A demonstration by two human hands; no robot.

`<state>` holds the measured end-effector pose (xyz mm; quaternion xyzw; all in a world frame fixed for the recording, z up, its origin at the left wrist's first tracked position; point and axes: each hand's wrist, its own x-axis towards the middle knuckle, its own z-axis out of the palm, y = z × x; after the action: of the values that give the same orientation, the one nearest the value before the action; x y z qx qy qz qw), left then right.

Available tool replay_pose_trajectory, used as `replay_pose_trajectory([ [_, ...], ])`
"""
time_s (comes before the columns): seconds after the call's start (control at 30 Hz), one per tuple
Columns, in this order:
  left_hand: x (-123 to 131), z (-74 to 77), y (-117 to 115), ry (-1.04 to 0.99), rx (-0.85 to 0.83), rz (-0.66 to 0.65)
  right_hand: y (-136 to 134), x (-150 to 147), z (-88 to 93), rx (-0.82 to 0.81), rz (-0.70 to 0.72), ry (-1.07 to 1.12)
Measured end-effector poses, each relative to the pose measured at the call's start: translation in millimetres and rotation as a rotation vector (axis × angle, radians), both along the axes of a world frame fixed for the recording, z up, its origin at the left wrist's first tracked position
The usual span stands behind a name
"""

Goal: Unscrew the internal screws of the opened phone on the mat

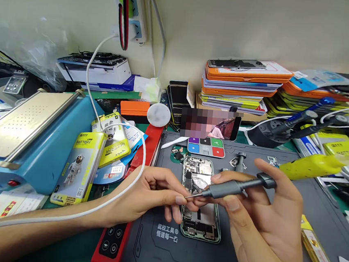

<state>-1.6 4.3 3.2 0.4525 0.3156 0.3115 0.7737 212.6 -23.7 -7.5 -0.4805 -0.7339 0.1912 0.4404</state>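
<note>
My right hand (264, 222) is closed around a grey precision screwdriver (229, 189), which it holds nearly level, its thin bit pointing left. At the bit's tip, the thumb and forefinger of my left hand (153, 192) are pinched together. Whatever lies between those fingertips, if anything, is too small to make out. Beneath both hands an opened phone (200, 228) lies on the dark grey work mat (162, 257), its internal parts exposed. My fingers and the screwdriver hide its middle.
A white cable (119, 193) crosses over my left forearm. At left stand a blue heating plate machine (42, 145) and battery packages (80, 167). Behind the mat are a propped phone (232, 128), stacked trays (243, 86) and a tool holder (268, 132). A yellow bottle (309, 166) is at right.
</note>
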Motion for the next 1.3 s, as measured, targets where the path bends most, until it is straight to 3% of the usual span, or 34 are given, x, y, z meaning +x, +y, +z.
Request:
replay_pose_trajectory([
  [0.47, -0.8, 1.1, -4.1, 0.037, 0.009, -0.011, 0.6, 0.7, -1.9, -0.008, 0.001, -0.046],
  [0.8, 1.6, 3.5, -1.0, 0.016, -0.018, -0.013, 5.1, 3.4, -4.2, -0.18, 0.101, 0.077],
  [0.97, 1.7, 1.4, -1.0, 0.049, -0.018, -0.002, 14.2, 8.9, 4.7, -0.283, 0.161, 0.138],
  [1.1, 2.2, -1.2, -2.2, 0.117, -0.006, -0.009, 30.6, 24.6, 6.0, -0.067, -0.045, 0.041],
  [1.17, 2.2, -2.3, -3.0, 0.133, 0.006, -0.029, 38.0, 33.3, -1.5, 0.115, -0.127, -0.144],
  [1.3, 1.3, -4.0, -3.8, 0.155, 0.018, -0.07, 44.2, 41.6, -23.6, 0.165, -0.167, -0.311],
])
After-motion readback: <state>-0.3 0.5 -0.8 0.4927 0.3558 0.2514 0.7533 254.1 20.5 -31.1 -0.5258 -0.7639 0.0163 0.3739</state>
